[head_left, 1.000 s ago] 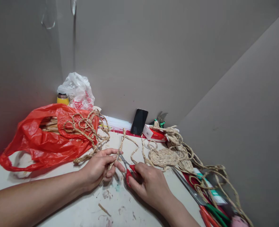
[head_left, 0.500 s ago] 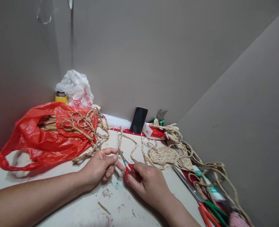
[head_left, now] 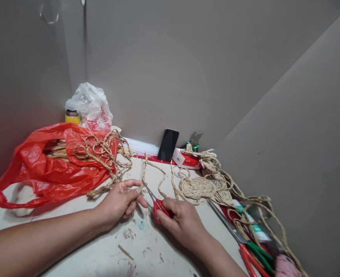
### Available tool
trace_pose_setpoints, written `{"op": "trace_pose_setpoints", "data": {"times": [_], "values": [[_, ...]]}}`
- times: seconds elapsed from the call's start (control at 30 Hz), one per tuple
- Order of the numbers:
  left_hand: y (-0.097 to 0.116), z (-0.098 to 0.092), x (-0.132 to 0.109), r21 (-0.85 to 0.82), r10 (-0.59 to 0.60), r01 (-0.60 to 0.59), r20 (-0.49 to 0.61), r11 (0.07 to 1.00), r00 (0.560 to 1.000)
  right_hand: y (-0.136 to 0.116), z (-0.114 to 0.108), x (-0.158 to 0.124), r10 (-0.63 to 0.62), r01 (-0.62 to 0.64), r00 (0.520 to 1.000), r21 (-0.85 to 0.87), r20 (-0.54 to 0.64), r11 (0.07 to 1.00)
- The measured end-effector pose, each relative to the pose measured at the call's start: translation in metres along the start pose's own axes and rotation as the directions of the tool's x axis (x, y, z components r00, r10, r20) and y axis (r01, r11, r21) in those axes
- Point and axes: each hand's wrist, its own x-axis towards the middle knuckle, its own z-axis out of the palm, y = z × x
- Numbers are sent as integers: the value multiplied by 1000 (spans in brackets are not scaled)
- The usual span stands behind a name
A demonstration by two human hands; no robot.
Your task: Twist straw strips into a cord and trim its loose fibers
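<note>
In my right hand (head_left: 183,219) is a small pair of scissors (head_left: 158,206) with red handles, its blades pointing up and left. The blade tips lie at a braided straw cord (head_left: 145,169), close to the fingertips of my left hand (head_left: 123,200). My left hand pinches the lower end of this cord between thumb and fingers; part of that end is hidden. From its top, a thinner braided length (head_left: 161,177) bends down to the right. A flat coiled piece of straw cord (head_left: 197,187) lies right of the scissors.
A red plastic bag (head_left: 54,173) with straw and tangled cord lies left. Behind stand a yellow jar (head_left: 72,118), a white plastic bag (head_left: 92,107) and a phone (head_left: 168,144) leaning on the wall. Large shears (head_left: 247,254) and loose cord (head_left: 262,204) line the right edge.
The scissors' red handles have come closer together and the blades now look nearly closed at the cord. My left hand keeps its hold. The whole view has shifted slightly.
</note>
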Motion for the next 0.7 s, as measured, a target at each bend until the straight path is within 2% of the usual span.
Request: {"op": "trace_pose_setpoints", "data": {"times": [0.17, 0.3, 0.37, 0.53, 0.7], "values": [[0, 0, 0, 1, 10, -10, 9, 1000, 1000, 7, 3, 0, -39, 43, 997, 61, -61, 997], [1, 0, 1, 0, 4, -4, 24, 1000, 1000, 10, 3, 2, 26, 21, 979, 228, -200, 973], [1, 0, 1, -6, 0, 0, 36, 1000, 999, 11, 3, 3, 41, 14, 977, 254, -210, 967], [2, -1, 0, -44, 14, -11, 60, 999, 998, 8, 2, 1, -54, 59, 992, 41, -117, 997], [6, 0, -2, -96, -9, 14, 46, 995, 999, 5, 1, 0, -60, 54, 996, -93, -66, 994]]}}
